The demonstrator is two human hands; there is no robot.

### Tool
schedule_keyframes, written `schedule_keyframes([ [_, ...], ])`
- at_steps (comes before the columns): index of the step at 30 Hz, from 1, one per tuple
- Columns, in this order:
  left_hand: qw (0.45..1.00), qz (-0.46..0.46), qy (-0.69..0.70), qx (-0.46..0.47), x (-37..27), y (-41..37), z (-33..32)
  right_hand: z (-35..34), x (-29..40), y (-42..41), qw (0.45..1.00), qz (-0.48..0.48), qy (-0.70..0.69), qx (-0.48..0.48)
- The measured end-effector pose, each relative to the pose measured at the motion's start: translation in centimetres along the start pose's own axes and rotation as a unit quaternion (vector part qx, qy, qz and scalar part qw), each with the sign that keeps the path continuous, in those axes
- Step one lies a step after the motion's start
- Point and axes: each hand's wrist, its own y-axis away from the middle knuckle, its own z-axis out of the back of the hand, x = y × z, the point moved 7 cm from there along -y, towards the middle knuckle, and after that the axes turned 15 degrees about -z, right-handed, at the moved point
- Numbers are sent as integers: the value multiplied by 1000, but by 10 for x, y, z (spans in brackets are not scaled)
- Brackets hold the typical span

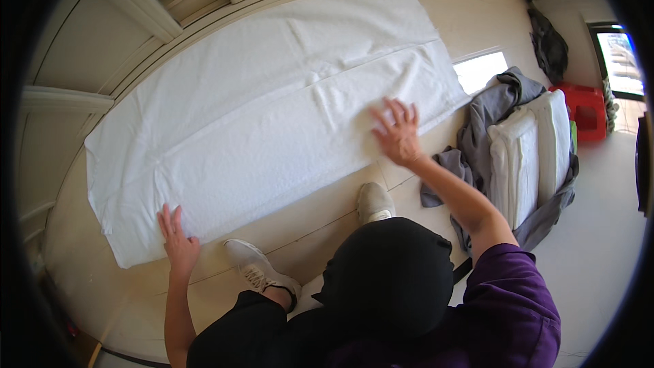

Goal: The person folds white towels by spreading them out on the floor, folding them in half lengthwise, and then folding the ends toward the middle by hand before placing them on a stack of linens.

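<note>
A large white cloth, perhaps a towel, lies spread over the tiled floor in front of me. A long crease runs along its length, and small wrinkles show near both ends. My left hand rests on its near edge toward the left, fingers apart. Slightly blurred, my right hand is over the cloth's right half with its fingers spread; whether the palm touches the fabric I cannot tell. Neither hand holds anything.
At right, folded white cloths are stacked on grey fabric. Beyond them are a red plastic stool and a dark bag-like item. Pale cabinet panels border the far side. My shoes stand by the near edge.
</note>
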Motion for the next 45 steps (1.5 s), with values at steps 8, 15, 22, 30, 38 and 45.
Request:
schedule_keyframes([
  [8, 992, 108, -48, 54, 83, 14, 4, -10, -60, 16, 985, -153, 53, 52],
  [15, 989, 124, -64, 42, 12, -72, 1, 0, -40, -19, 994, -97, 35, -31],
  [22, 993, 68, -34, 89, -65, -103, -15, -22, -81, -92, 952, -301, 33, 38],
  [30, 1000, -4, 20, -10, 23, -202, 52, -5, -161, -240, 919, -377, 112, -3],
  [38, 993, 11, -111, -37, 100, -337, 57, -52, 77, -337, 996, 38, 85, -3],
  [45, 976, -37, -215, 24, 117, -302, 68, -25, 46, -325, 973, 41, 200, 109],
])
